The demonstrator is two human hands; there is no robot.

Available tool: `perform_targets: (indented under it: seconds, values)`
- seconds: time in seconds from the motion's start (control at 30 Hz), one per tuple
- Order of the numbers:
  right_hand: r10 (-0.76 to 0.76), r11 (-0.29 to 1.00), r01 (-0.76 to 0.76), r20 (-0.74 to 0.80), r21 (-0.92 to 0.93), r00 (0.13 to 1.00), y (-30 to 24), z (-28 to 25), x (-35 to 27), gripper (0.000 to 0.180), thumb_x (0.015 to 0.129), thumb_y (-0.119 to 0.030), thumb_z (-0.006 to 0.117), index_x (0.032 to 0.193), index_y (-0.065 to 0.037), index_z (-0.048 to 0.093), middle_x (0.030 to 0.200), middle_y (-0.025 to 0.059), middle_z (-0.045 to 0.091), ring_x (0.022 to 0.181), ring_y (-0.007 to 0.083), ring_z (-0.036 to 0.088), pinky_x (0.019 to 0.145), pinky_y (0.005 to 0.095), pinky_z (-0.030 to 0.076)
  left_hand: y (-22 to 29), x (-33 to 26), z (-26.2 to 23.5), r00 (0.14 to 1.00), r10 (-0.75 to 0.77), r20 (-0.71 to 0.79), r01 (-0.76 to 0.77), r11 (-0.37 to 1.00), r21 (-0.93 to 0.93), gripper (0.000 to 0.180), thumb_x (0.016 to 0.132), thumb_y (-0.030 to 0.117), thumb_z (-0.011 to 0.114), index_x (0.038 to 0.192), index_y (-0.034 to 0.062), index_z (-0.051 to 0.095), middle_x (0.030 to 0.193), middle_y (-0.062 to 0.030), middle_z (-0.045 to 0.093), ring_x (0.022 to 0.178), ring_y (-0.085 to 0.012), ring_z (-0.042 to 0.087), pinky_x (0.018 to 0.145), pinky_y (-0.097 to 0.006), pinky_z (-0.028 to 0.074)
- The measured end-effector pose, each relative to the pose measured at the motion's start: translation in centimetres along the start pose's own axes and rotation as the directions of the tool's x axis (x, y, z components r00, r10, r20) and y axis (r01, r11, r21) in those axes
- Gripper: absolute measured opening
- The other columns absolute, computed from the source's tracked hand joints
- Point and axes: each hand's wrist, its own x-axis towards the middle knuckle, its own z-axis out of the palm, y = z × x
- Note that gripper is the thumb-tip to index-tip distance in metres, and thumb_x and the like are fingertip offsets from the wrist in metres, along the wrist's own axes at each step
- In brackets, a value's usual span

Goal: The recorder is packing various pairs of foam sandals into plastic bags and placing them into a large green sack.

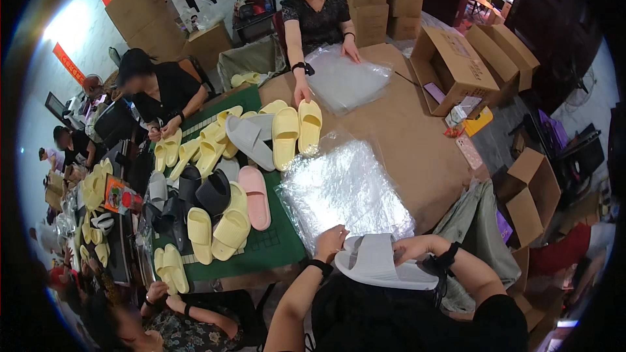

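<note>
Both hands hold one pale grey slide sandal (381, 264) at the near edge of the worktop (417, 150), close to the person's body. Left hand (330, 242): fingers curled over the sandal's toe end, gripping it. Right hand (412, 248): fingers closed on the rear upper edge; sandal spans between the two hands. Just beyond the fingers lies a stack of clear plastic bags (342, 189). Yellow, grey, black and pink sandals (222, 182) cover the green mat (274, 244) to the left.

Head camera, looking down, table (417, 150) close.
</note>
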Motion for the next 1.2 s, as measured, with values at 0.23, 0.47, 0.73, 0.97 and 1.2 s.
perform_targets:
  seconds: [0.23,0.47,0.73,0.97,1.2]
  values:
    - [-0.034,0.992,0.024,-0.082,-0.125,0.996,-1.3,-0.5,0.1,0.044,0.080,-0.009,0.061,0.121,0.001,0.048,0.106,0.0068,0.061,0.094,0.0124,0.055,0.081,0.0266,0.043,0.0,0.6,0.2,0.990,-0.108,-0.089,0.109,0.994,0.012,0.024,0.085,0.029,0.052,0.099,0.0121,0.061,0.087,-0.0133,0.064,0.082,-0.0329,0.060,0.069,-0.042,0.047]
    - [-0.271,0.807,-0.224,-0.679,-0.546,0.682,3.0,-1.6,1.8,0.026,0.074,-0.026,0.054,0.076,-0.002,0.065,0.080,0.0178,0.061,0.087,0.0353,0.053,0.077,0.0440,0.041,4.5,0.3,-2.1,0.914,0.064,-0.400,-0.145,0.974,-0.176,0.028,0.084,0.009,0.053,0.111,0.0085,0.060,0.107,-0.0181,0.060,0.099,-0.0304,0.057,0.084,-0.036,0.046]
    - [-0.458,0.453,-0.511,-0.683,-0.730,0.569,-0.5,0.2,2.3,0.025,0.069,-0.029,0.060,0.075,-0.006,0.066,0.085,0.0146,0.061,0.094,0.0303,0.052,0.080,0.0420,0.037,7.9,-0.5,-2.2,0.952,0.238,-0.192,-0.229,0.971,0.068,0.042,0.083,0.014,0.052,0.123,0.0270,0.053,0.137,-0.0105,0.036,0.127,-0.0416,0.025,0.096,-0.070,0.009]
    - [-0.557,0.559,-0.490,-0.741,-0.669,0.376,1.4,-2.0,5.7,0.022,0.072,-0.029,0.058,0.074,-0.008,0.065,0.079,0.0152,0.059,0.091,0.0299,0.052,0.081,0.0425,0.037,12.1,-1.2,-2.5,0.924,0.367,-0.106,-0.343,0.920,0.190,0.036,0.084,0.018,0.053,0.118,0.0288,0.057,0.142,-0.0098,0.027,0.130,-0.0445,0.015,0.095,-0.070,0.004]
    - [-0.608,0.610,-0.622,-0.793,-0.490,0.027,-1.3,-6.4,7.2,0.026,0.075,-0.027,0.055,0.071,-0.003,0.062,0.080,0.0189,0.057,0.087,0.0363,0.049,0.075,0.0461,0.036,13.6,-1.9,-2.3,0.839,0.527,0.138,-0.536,0.843,0.037,0.045,0.082,0.013,0.055,0.121,0.0329,0.054,0.143,-0.0104,0.026,0.133,-0.0413,0.014,0.102,-0.062,0.011]
